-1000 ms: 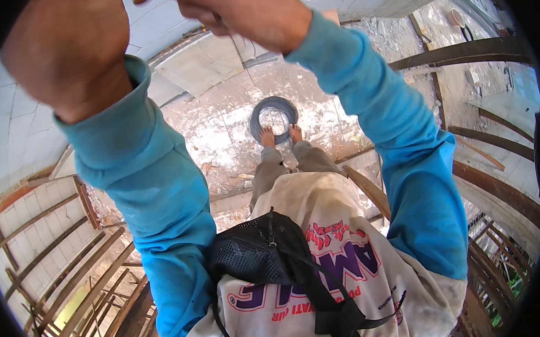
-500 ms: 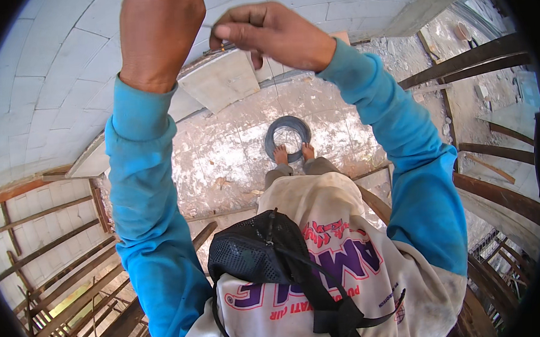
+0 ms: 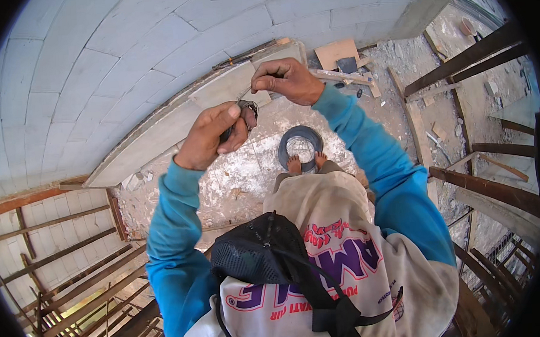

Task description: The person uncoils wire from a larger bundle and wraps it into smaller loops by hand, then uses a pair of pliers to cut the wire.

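Observation:
My left hand (image 3: pixel 216 133) is closed around a small dark bundle of wire (image 3: pixel 250 113) that sticks out past the thumb. A thin strand seems to run from the bundle up toward my right hand (image 3: pixel 287 82). The right thumb and fingers are pinched together on the end of that strand, which is too fine to follow clearly. Both hands are raised in front of me, a little apart, with the right one farther off. Far below, a large ring-shaped coil of dark wire (image 3: pixel 285 148) lies on the floor against my bare feet.
A pale block wall (image 3: pixel 153 43) curves across the far side, with a long grey slab (image 3: pixel 158 134) along its foot. Wood scraps (image 3: pixel 344 76) and a tan board (image 3: pixel 335 53) lie beyond my right hand. Timber beams (image 3: pixel 491 190) stand right; slatted framing (image 3: pixel 73 264) is at left.
Both hands have come down and nearer to me. The left hand has turned, so the wire bundle in it now shows. My view has shifted, bringing more wall and the wood scraps into sight.

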The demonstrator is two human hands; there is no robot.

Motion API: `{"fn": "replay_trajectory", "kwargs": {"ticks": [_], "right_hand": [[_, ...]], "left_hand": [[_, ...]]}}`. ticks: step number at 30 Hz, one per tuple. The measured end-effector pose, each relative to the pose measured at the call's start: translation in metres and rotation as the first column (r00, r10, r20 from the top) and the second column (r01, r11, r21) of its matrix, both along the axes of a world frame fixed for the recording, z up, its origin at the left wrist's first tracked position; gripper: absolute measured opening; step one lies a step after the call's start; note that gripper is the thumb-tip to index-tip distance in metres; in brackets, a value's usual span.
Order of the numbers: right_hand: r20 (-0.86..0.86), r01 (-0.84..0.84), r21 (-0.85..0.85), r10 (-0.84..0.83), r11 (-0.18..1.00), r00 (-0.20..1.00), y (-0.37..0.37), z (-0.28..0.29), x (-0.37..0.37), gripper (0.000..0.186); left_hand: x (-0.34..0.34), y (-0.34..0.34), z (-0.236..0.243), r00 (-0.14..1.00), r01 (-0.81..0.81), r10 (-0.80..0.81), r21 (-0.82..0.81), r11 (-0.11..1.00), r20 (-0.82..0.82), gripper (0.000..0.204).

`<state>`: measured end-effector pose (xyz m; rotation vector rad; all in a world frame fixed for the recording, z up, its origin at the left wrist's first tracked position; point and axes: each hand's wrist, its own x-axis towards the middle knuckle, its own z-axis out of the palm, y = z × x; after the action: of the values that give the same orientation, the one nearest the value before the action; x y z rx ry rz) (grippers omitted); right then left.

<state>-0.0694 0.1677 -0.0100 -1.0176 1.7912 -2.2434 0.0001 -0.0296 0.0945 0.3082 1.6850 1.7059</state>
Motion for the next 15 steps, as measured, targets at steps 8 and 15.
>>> {"fn": "replay_trajectory", "kwargs": {"ticks": [8, 15], "right_hand": [[0.326, -0.078, 0.138, 0.029, 0.987, 0.945, -0.017, 0.000, 0.043, 0.032], [0.028, 0.136, 0.299, -0.151, 0.944, 0.988, -0.026, -0.031, 0.006, 0.024]], "left_hand": [[-0.042, 0.023, 0.006, 0.610, -0.598, 0.783, 0.577, 0.556, -0.121, 0.040], [-0.088, 0.035, -0.076, 0.483, -0.775, -0.351, -0.578, 0.256, -0.802, 0.019]]}}
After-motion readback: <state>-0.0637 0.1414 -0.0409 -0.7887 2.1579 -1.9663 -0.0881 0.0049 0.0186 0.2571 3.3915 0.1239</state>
